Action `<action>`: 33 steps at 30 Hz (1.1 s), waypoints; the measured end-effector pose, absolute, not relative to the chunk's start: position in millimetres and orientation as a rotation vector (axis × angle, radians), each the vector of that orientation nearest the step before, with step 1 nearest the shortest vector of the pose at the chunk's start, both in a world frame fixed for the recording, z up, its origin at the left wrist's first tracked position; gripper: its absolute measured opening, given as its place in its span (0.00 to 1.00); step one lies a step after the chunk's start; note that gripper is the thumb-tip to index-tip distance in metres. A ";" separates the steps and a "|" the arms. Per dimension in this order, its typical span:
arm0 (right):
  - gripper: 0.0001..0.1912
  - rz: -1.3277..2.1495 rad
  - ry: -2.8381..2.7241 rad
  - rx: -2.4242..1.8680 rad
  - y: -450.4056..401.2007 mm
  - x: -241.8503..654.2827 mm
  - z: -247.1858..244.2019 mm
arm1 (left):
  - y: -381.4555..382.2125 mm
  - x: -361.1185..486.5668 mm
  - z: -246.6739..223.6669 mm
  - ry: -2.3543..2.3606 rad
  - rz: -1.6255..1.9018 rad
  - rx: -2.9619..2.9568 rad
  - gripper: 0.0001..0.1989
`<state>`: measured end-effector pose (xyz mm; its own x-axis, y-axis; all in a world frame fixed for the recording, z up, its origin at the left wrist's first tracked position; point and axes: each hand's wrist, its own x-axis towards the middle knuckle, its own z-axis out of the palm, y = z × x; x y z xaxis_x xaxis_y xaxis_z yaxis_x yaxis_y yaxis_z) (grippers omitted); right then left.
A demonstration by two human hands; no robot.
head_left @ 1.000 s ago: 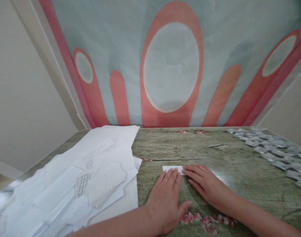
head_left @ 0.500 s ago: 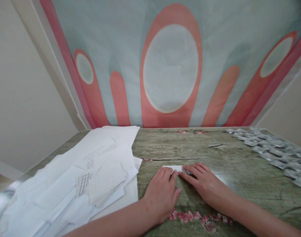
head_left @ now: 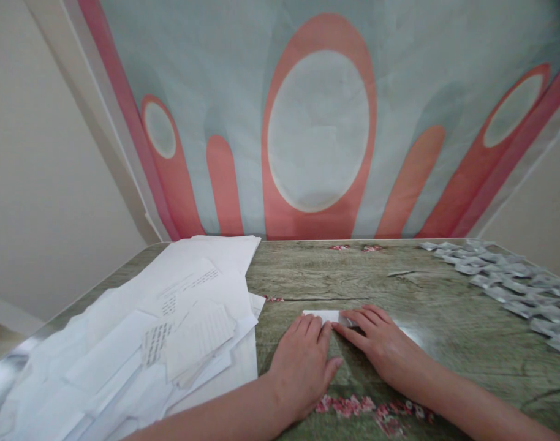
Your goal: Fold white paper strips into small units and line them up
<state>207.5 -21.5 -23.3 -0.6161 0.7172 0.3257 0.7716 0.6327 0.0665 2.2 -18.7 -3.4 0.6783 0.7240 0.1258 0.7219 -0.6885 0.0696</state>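
Note:
A small folded white paper (head_left: 326,315) lies on the wood-patterned table in front of me. My left hand (head_left: 302,364) rests palm down on its left part, fingertips pressing the near edge, the thumb out to the right. On its right end lie the fingertips of my right hand (head_left: 382,342), which hold it against the table. The fingers of both hands cover part of the paper. The two index fingertips nearly meet at its near edge.
White paper sheets and scraps (head_left: 195,343), some printed, are heaped on the left of the table (head_left: 298,269). Several small folded grey-white pieces (head_left: 514,282) stand in rows at the right. A patterned backdrop (head_left: 317,226) hangs behind the far edge.
My left fingers have shifted slightly right along the paper, and the left thumb reaches a little further right and lower. My right hand has barely moved.

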 end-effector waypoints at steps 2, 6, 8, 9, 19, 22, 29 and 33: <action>0.28 -0.297 -2.596 -1.212 -21.7 207.1 -23.4 | -18.8 3.0 -3.6 1.242 0.210 2.866 0.25; 0.28 -0.310 -2.600 -1.208 -23.3 205.5 -21.8 | -18.7 4.3 -3.1 1.251 0.163 2.879 0.25; 0.27 -0.322 -2.591 -1.210 -24.0 204.6 -21.0 | -18.5 4.7 -2.9 1.254 0.147 2.886 0.25; 0.26 -0.328 -2.590 -1.216 -24.1 204.3 -20.8 | -18.3 4.9 -2.7 1.255 0.142 2.891 0.26; 0.20 -0.418 -2.597 -1.303 -26.5 215.1 -14.5 | -18.6 5.9 -0.3 1.252 0.105 2.915 0.27; 0.20 -0.474 -2.607 -1.358 -28.9 218.2 -11.1 | -18.5 5.3 -1.5 1.254 0.108 2.919 0.27; 0.16 -0.411 -2.536 -1.354 -26.3 213.4 -20.8 | -18.5 2.5 1.8 1.219 0.147 2.917 0.26; 0.20 -0.399 -2.529 -1.302 -26.7 208.7 -28.8 | -18.2 2.0 4.8 1.196 0.191 2.904 0.25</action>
<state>208.7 -26.7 -28.8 -0.5603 0.7469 0.3581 0.8209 0.5584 0.1196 2.0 -18.2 4.8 0.7037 0.7013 0.1138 0.7019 -0.7111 0.0418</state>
